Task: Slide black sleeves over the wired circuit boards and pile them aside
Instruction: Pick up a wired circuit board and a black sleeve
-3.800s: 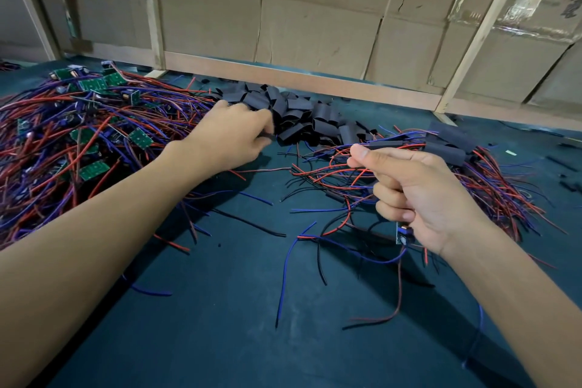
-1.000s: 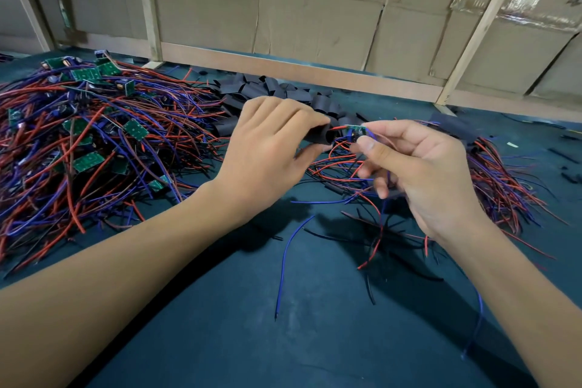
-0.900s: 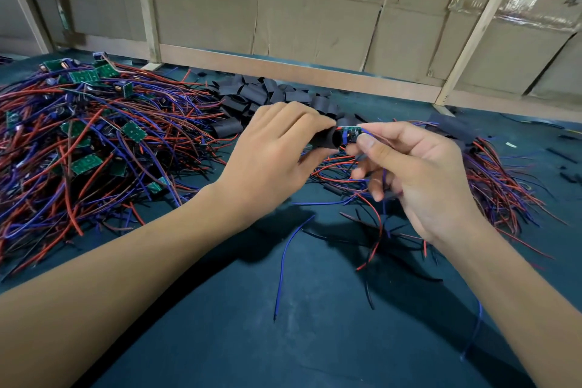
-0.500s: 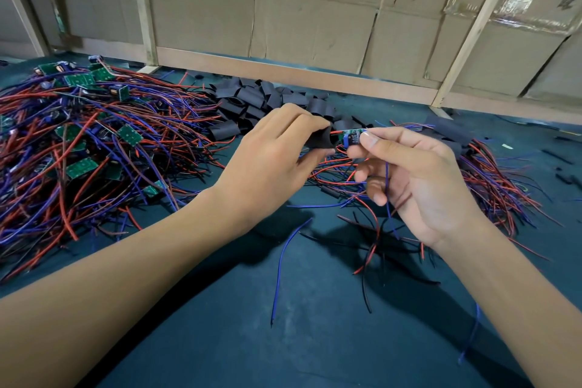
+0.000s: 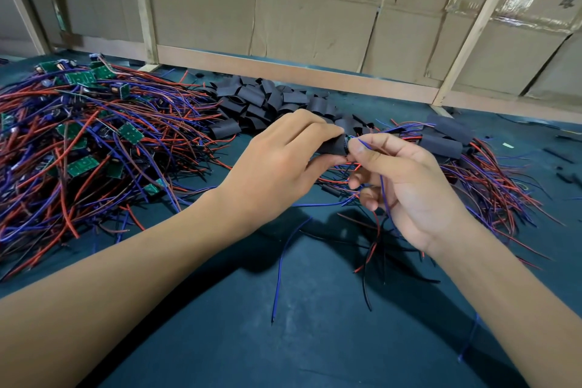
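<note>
Dark-green tabletop (image 5: 283, 340) lies nearest me with the loose wire ends trailing over it, hanging free so they stay out of the joint. Above it my left hand (image 5: 277, 167) pinches a black sleeve (image 5: 335, 143) steady while my right hand (image 5: 409, 189) grips the wired circuit board (image 5: 349, 139) by its leads, feeding it into the mouth. Beyond lie spare sleeves (image 5: 261, 101), bare boards (image 5: 94, 135) far left, finished ones (image 5: 447, 138) right.
</note>
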Tool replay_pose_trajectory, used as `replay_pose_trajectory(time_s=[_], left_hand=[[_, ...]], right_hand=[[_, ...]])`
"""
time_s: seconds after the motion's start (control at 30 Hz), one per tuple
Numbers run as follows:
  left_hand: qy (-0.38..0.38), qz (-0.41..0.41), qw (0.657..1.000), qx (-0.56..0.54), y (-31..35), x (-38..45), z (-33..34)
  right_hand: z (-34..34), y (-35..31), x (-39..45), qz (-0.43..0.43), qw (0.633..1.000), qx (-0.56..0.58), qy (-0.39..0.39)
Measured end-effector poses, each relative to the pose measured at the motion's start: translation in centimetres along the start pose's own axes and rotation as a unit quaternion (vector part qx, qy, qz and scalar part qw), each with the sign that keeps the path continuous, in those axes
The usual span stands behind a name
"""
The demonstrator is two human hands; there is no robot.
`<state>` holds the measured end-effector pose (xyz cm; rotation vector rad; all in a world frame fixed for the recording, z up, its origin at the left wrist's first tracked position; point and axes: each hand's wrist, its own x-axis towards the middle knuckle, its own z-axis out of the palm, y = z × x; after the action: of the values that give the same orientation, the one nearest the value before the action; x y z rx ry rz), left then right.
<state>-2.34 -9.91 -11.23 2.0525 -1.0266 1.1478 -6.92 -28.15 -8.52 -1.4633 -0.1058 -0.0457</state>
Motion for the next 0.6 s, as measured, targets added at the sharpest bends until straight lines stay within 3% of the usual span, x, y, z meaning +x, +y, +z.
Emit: replay_pose_trajectory(time_s=[0.37,0.5,0.6], left_hand=[[-0.029,0.035,0.999,0.006,-0.1,0.2,-0.6],[-0.025,0.033,0.998,0.043,0.0,0.3,-0.9],[-0.018,0.038,0.997,0.059,-0.1,0.4,-1.0]], right_hand=[[-0.3,-0.1,0.2,0.024,1.000,-0.012,-0.002],[-0.5,-0.2,0.1,-0.025,0.999,-0.015,-0.017],[-0.6,-0.5,-0.1,-0.093,0.989,-0.113,0.008]])
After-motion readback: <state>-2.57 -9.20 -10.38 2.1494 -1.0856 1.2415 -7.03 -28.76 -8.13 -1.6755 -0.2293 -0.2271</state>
